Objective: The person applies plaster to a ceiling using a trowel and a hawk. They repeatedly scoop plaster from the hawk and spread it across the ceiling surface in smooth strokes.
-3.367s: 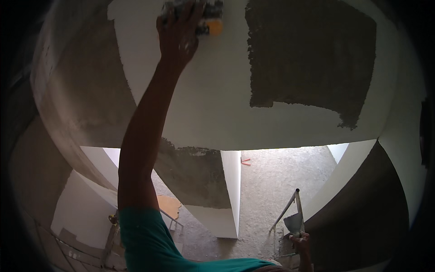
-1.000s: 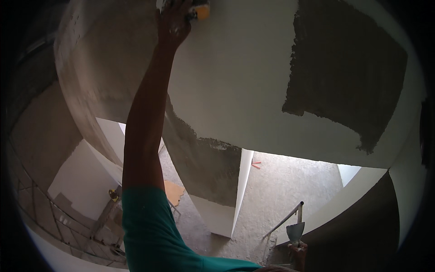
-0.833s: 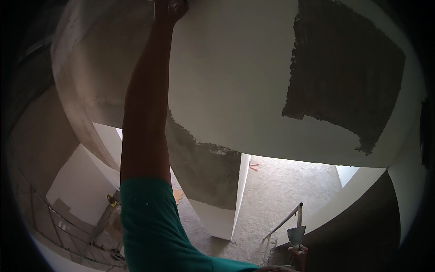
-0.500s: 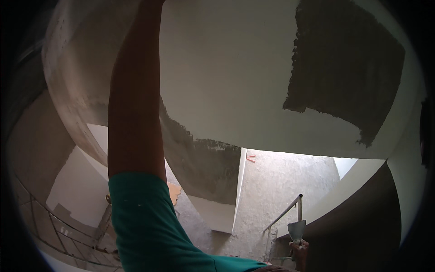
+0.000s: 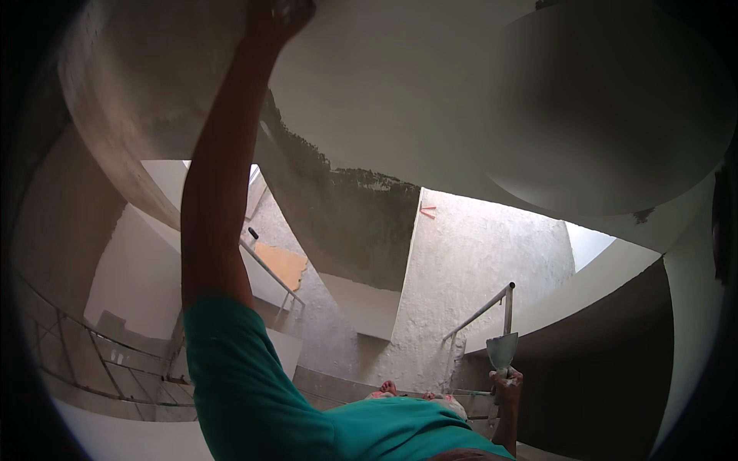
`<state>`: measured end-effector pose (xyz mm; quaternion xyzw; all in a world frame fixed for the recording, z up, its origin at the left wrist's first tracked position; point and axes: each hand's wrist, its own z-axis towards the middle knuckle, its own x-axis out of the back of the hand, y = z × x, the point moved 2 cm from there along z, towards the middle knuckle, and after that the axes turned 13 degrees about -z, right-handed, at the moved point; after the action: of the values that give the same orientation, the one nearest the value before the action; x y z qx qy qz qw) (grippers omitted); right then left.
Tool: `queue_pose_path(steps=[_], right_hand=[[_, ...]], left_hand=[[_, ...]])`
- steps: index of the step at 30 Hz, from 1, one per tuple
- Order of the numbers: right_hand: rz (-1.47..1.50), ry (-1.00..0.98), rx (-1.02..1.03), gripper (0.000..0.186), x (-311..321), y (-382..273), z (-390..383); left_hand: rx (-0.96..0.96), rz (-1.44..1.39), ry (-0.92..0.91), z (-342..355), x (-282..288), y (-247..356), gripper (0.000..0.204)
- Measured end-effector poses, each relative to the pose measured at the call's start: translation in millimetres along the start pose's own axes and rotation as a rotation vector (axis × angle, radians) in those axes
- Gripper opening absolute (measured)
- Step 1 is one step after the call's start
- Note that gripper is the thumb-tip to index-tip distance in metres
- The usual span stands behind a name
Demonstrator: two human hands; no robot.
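My left arm, in a green sleeve, reaches up, and my left hand (image 5: 290, 17) is at the top edge, dark and partly cut off. Its fingers look curled; anything in them is out of sight. The hand is close to the pale plastered surface (image 5: 377, 115) overhead. At lower right my right hand (image 5: 507, 379) is wrapped round the handle of a putty knife (image 5: 502, 350), its broad grey blade upright. Dark grey, ragged-edged plaster (image 5: 346, 223) covers part of the lower overhead surface.
Beside the putty knife stands a metal rail (image 5: 480, 310). Scaffold bars (image 5: 104, 365) cross the lower left. An orange-tan sheet (image 5: 280, 265) lies beyond my left arm. My foot (image 5: 389, 388) shows below. A round area at upper right is blurred.
The view has shifted, so the walls and rail sit higher in the picture. My left hand has come into view at the top. The putty knife stays in my right hand.
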<state>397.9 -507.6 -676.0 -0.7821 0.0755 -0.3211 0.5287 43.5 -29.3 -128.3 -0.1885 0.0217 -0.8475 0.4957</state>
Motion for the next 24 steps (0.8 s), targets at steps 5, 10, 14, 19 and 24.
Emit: queue_pose_path(steps=[5,10,14,19,24], right_hand=[[-0.002,-0.029,0.021,0.02,2.5,-5.7,-0.6],[0.001,-0.035,0.004,0.019,9.0,18.1,2.7],[-0.012,-0.047,0.021,0.018,9.7,5.7,-0.6],[-0.025,-0.054,0.007,0.017,13.5,3.9,-9.0],[-0.065,-0.019,-0.049,0.019,14.9,20.1,-9.6]], left_hand=[[-0.063,0.027,0.011,-110.6,-18.0,25.8,0.084],[0.115,-0.1,-0.14,-230.2,-58.8,56.7,0.09],[0.169,-0.181,-0.209,-322.5,-84.0,71.5,0.083],[0.209,-0.283,-0.373,-398.0,-71.0,94.4,0.08],[0.176,-0.243,-0.241,-280.8,-13.0,80.8,0.082]])
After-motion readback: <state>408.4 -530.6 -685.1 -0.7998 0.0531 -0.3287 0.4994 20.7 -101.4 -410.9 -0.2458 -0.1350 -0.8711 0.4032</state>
